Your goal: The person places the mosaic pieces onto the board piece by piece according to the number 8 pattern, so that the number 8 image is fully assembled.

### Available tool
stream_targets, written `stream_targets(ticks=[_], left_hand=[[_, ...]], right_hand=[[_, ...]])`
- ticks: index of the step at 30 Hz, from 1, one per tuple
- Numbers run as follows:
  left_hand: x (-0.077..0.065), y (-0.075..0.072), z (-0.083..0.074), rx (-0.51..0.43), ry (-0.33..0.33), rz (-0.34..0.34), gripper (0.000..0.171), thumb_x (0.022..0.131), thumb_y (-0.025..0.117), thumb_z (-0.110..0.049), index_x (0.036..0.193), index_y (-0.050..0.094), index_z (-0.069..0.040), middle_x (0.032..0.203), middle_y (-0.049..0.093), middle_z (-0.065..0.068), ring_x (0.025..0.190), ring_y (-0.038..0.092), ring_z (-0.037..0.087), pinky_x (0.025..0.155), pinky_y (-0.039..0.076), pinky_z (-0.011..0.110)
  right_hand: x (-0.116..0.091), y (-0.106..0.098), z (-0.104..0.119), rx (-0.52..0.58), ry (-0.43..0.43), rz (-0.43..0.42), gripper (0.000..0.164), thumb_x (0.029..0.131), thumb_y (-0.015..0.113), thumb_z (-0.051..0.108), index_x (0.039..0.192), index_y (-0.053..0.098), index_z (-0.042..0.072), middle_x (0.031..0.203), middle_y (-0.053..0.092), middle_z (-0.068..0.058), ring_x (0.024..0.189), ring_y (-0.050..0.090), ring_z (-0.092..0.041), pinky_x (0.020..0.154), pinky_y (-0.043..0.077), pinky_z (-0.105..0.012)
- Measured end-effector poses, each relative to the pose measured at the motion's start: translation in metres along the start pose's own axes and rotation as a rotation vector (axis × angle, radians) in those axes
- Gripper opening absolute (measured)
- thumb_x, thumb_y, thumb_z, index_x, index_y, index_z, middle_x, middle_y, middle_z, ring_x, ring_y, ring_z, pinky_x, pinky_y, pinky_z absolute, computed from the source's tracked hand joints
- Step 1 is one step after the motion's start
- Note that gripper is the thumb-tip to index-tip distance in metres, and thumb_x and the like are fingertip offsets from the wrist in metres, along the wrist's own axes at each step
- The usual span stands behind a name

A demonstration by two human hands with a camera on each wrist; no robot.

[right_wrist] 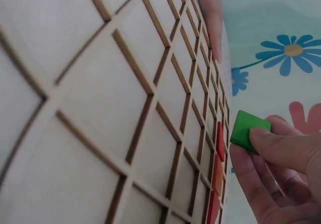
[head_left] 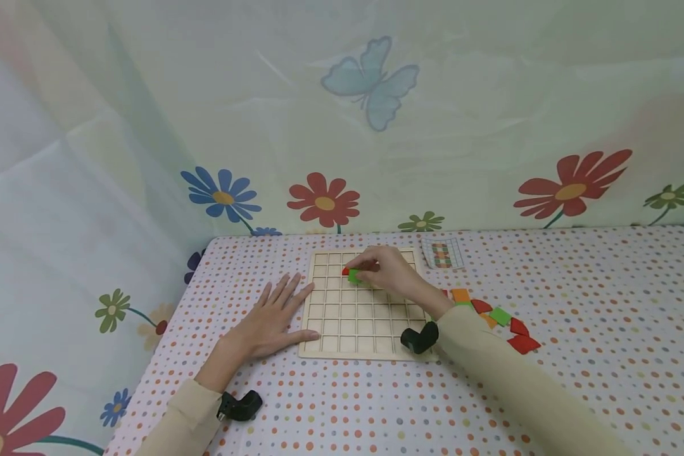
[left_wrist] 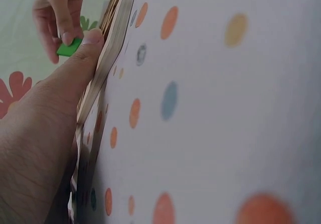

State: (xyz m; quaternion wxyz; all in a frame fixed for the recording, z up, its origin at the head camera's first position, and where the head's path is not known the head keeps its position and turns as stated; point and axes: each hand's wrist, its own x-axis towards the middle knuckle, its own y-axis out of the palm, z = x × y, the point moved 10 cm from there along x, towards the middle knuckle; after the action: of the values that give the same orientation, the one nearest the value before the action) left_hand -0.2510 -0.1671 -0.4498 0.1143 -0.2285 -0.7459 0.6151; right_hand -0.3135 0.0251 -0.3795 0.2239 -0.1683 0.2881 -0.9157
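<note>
The right hand (head_left: pixel 383 269) pinches a green block (right_wrist: pixel 245 127) over the grid board (head_left: pixel 365 327); the left hand (head_left: pixel 276 316) lies spread, thumb at its edge, holding nothing. Best keep the green block flat and square, clear of the red piece (right_wrist: pixel 220 141) beside it.

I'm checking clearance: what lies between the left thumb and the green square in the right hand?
In the head view, only bare cells of the wooden board show between the left thumb and the green square.

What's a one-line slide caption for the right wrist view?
Right hand pinches a green square tile over a pale wooden grid board holding red and orange pieces.
</note>
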Motion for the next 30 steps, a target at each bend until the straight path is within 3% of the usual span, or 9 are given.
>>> stream_targets(ticks=[5, 11, 17, 30], left_hand=[[-0.001, 0.001, 0.001, 0.004, -0.007, -0.002, 0.096, 0.097, 0.053, -0.071, 0.169, 0.018, -0.019, 0.176, 0.005, 0.012, 0.162, 0.001, 0.036, 0.129, 0.003, 0.059], [-0.001, 0.001, 0.000, 0.003, -0.001, -0.003, 0.096, 0.097, 0.052, -0.072, 0.170, 0.018, -0.019, 0.176, 0.005, 0.012, 0.162, 0.001, 0.035, 0.129, 0.004, 0.059], [0.000, -0.001, 0.000, 0.015, 0.003, -0.014, 0.097, 0.096, 0.053, -0.072, 0.169, 0.019, -0.018, 0.176, 0.006, 0.013, 0.162, 0.002, 0.036, 0.129, 0.005, 0.060], [0.000, 0.000, 0.001, 0.018, -0.003, -0.007, 0.097, 0.096, 0.053, -0.072, 0.169, 0.019, -0.018, 0.176, 0.006, 0.013, 0.162, 0.002, 0.035, 0.129, 0.004, 0.059]], right_hand=[[0.009, 0.008, 0.003, 0.000, -0.012, 0.004, 0.020, 0.094, 0.073, -0.005, 0.113, 0.079, -0.003, 0.106, 0.075, -0.014, 0.094, 0.070, -0.029, 0.081, 0.059, -0.038], [0.012, 0.018, 0.001, -0.046, 0.027, 0.027, 0.018, 0.094, 0.074, -0.004, 0.111, 0.080, -0.003, 0.105, 0.073, -0.012, 0.091, 0.067, -0.024, 0.079, 0.057, -0.034], [0.009, 0.020, -0.004, -0.057, 0.074, 0.046, 0.018, 0.095, 0.073, -0.003, 0.112, 0.079, -0.003, 0.108, 0.073, -0.013, 0.099, 0.068, -0.026, 0.086, 0.059, -0.037], [0.017, 0.027, -0.001, -0.101, 0.058, 0.055, 0.018, 0.095, 0.072, -0.006, 0.112, 0.079, -0.004, 0.110, 0.074, -0.013, 0.100, 0.069, -0.026, 0.088, 0.059, -0.036]])
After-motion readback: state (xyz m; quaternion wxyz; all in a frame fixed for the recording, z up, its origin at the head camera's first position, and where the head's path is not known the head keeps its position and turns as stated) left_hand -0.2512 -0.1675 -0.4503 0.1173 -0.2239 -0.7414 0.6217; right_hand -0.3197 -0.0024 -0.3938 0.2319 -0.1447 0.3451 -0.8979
